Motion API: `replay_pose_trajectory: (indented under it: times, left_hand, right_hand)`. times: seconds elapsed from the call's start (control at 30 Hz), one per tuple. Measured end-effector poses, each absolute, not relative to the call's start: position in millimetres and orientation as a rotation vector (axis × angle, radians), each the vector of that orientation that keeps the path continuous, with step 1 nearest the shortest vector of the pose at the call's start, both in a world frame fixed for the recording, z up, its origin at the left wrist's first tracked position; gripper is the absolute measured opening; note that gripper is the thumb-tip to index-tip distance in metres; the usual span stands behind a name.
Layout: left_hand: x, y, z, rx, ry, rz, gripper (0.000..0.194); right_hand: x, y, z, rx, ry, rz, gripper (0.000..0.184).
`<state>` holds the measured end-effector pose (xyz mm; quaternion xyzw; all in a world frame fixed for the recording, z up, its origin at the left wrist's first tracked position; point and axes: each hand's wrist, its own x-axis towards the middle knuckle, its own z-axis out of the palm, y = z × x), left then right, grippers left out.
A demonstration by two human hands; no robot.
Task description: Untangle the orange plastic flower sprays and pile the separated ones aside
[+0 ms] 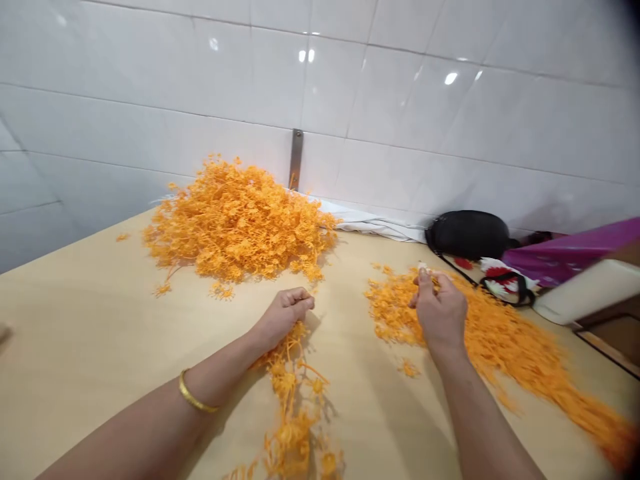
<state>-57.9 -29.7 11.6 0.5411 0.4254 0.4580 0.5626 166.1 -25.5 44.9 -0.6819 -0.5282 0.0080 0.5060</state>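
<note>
My left hand (286,312), with a gold bangle at the wrist, is closed around a bunch of orange artificial flower sprigs (293,430). Their thin stems and star-like blooms trail below the fist toward the near table edge. To the right, my right hand (441,308) is raised in a pinch, thumb against the fingers. A tiny pale bit shows at its fingertips, too small to name. Behind and below that hand spreads a pile of orange pieces (505,343), reaching the right edge. A large heap of orange flower sprigs (240,223) lies at the back left.
A white tiled wall (225,73) with a metal bracket (297,159) backs the wooden table (100,320). White cloth (370,222) lies along the wall. At the right are a black pouch (470,233), a purple sheet (575,252) and a cream-coloured object (593,290).
</note>
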Motion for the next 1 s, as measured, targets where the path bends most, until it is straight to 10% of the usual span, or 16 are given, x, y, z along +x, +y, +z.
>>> replay_pose_trajectory:
  times: [0.4, 0.7, 1.0]
  left_hand:
    - [-58.7, -35.3, 17.5, 1.183, 0.955, 0.969, 0.028]
    - [-70.2, -34.4, 24.1, 1.288, 0.887, 0.745, 0.018]
    - [-59.5, -25.8, 35.1, 1.534, 1.047, 1.228, 0.023]
  right_hand:
    - [243.4, -95.5, 41.6, -1.986, -1.661, 0.017, 0.061]
    - [205.0, -90.9, 9.0, -1.962, -2.242, -0.441, 0.047]
    - [198.8, -49.7, 18.2, -1.941, -1.946, -0.756, 0.032]
